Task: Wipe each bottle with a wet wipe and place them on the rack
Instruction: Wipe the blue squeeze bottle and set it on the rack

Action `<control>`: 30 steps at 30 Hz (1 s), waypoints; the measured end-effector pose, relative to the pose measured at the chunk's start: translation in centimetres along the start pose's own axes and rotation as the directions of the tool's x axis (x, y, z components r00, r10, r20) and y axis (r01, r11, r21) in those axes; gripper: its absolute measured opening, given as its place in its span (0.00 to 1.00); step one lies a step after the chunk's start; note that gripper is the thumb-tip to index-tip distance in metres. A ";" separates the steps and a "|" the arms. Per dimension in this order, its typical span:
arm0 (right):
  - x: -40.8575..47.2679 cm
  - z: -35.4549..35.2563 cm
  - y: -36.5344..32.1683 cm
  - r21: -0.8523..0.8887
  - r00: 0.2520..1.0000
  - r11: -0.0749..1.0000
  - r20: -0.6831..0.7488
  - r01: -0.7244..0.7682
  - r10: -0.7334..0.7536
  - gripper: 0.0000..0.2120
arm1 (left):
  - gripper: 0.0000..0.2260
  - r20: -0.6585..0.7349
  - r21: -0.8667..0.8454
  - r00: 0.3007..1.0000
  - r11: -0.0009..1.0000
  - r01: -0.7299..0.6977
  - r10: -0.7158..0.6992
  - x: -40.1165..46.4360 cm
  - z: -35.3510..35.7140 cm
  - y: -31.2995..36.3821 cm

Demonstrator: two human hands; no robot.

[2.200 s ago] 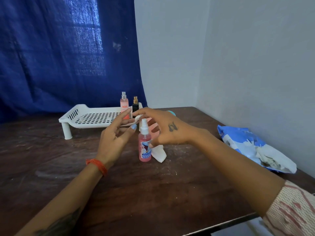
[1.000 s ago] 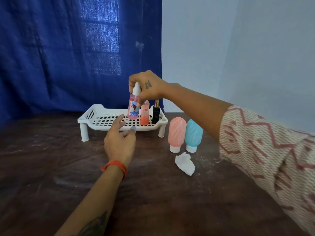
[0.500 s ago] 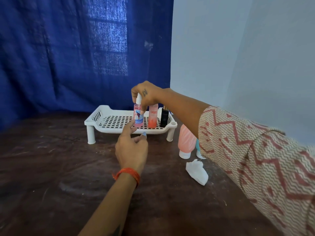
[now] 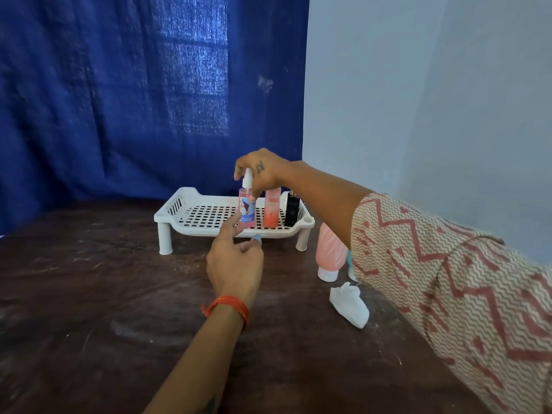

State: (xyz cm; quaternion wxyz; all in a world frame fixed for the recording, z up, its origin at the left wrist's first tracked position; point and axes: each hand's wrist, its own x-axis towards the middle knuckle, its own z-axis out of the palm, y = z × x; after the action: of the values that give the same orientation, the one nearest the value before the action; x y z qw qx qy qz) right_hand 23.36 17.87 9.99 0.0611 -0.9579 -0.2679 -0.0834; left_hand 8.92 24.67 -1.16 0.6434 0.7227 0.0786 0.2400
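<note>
A white perforated rack [image 4: 191, 215] stands on the dark wooden table [image 4: 89, 309]. My right hand [image 4: 263, 171] holds the white cap of a pink spray bottle [image 4: 247, 213] that stands upright on the rack. Beside it on the rack are a pink-orange bottle [image 4: 272, 212] and a small black bottle [image 4: 291, 210]. My left hand [image 4: 236, 261] hovers in front of the rack with loose fingers and holds nothing. A crumpled white wet wipe [image 4: 349, 303] lies on the table to the right.
A pink tube [image 4: 328, 252] and a teal tube [image 4: 350, 261], partly hidden by my right arm, stand cap-down on the table right of the rack. A blue curtain hangs behind, and a pale wall rises at the right.
My right hand lifted the pink spray bottle from the table, carried it over and lowered it onto the rack next to the pink-orange bottle. The wipe now lies on the table.
</note>
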 end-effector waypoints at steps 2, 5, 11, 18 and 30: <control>-0.5 -0.6 0.1 0.004 0.999 1.000 -0.031 0.016 -0.016 0.24 | 0.23 -0.006 -0.011 1.000 1.000 -0.012 0.012 0.0 -0.1 0.1; -1.8 -1.9 0.6 0.043 0.994 0.998 -0.108 0.039 -0.034 0.23 | 0.23 -0.002 -0.010 0.998 0.998 -0.060 0.060 0.0 -0.1 0.3; -6.5 -4.5 3.0 0.104 0.976 0.994 -0.219 0.014 0.009 0.22 | 0.25 0.098 0.044 0.971 0.974 -0.223 0.218 -0.7 0.0 0.4; -15.2 -4.8 7.0 0.268 0.936 0.963 -0.329 -0.034 0.125 0.19 | 0.25 0.187 0.129 0.913 0.912 -0.390 0.363 -1.8 0.2 0.2; -23.5 4.7 8.8 0.720 0.805 0.676 -0.305 -0.156 0.510 0.29 | 0.25 0.276 0.174 0.846 0.841 -0.512 0.457 -2.6 0.6 -0.4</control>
State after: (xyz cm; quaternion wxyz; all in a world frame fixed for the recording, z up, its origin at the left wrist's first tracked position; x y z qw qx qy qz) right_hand 8.74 -0.62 0.18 0.4766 -0.8520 -0.0697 -0.2053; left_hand 7.03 23.14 -2.23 0.4733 0.8136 -0.1519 0.3014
